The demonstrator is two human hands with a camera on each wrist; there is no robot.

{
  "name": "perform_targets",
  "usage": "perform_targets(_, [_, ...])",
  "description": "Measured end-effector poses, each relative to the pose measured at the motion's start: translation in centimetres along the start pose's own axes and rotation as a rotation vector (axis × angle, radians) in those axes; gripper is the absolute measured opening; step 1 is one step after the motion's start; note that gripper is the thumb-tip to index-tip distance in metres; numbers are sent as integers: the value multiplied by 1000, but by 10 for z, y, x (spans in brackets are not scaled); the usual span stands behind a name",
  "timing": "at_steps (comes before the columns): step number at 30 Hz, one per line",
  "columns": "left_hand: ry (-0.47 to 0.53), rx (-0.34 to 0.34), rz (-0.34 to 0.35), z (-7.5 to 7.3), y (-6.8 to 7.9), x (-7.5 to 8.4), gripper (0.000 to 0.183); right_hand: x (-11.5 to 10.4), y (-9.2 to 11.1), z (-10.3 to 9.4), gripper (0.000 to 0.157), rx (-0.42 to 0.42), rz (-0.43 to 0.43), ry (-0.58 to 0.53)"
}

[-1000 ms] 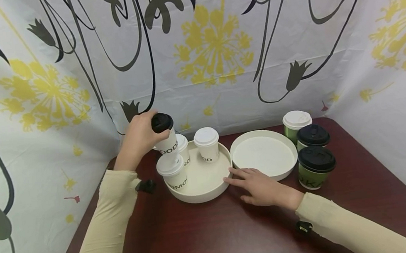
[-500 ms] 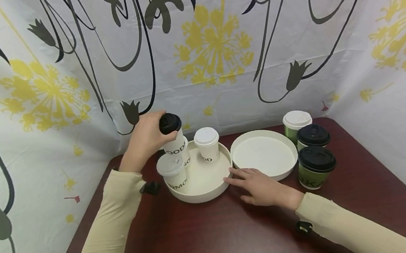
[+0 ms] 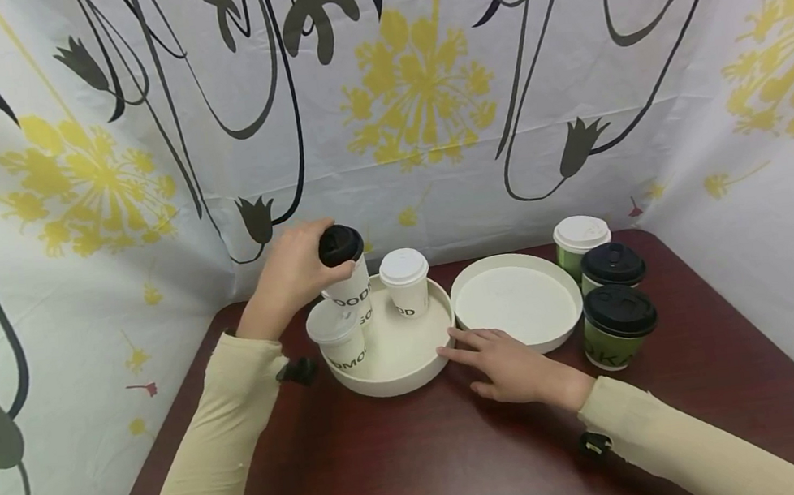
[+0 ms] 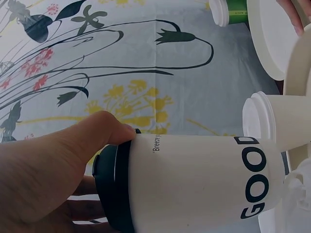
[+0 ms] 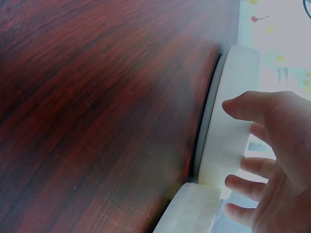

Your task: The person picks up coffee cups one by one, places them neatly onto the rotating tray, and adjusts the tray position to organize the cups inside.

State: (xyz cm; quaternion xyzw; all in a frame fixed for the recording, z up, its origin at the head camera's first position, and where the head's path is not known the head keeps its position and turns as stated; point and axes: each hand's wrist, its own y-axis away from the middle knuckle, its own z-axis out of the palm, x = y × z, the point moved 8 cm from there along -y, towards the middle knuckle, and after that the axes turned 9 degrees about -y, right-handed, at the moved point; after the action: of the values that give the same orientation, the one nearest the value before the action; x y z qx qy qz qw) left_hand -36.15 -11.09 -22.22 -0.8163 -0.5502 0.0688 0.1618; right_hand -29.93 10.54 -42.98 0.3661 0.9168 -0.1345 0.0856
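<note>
In the head view my left hand (image 3: 290,280) grips a white paper coffee cup (image 3: 350,285) by its black lid (image 3: 340,244). The left wrist view shows the thumb and fingers around the lid (image 4: 114,187), with "GOOD" printed near the cup's base. This cup overlaps the left part of a round cream tray (image 3: 409,352). On that tray stand a white-lidded cup (image 3: 337,340) in front and another white-lidded cup (image 3: 406,283) to the right; one more behind is mostly hidden. My right hand (image 3: 517,368) extends its fingers to the tray's right rim.
A second round cream tray (image 3: 516,299) sits directly right of the first. Beside it, along the right, are a white-lidded green cup (image 3: 577,247) and two black-lidded cups, the front one (image 3: 615,329) green. A patterned cloth (image 3: 428,195) hangs behind the dark red table (image 3: 421,457).
My left hand has carried the black-lidded cup right and slightly down, over the left tray, covering more of the cup behind. My right hand has stayed put.
</note>
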Motion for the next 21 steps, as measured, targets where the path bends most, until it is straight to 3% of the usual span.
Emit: perform_targets(21, [25, -90, 102, 6, 10, 28, 71, -1, 0, 0, 69, 3, 0, -3])
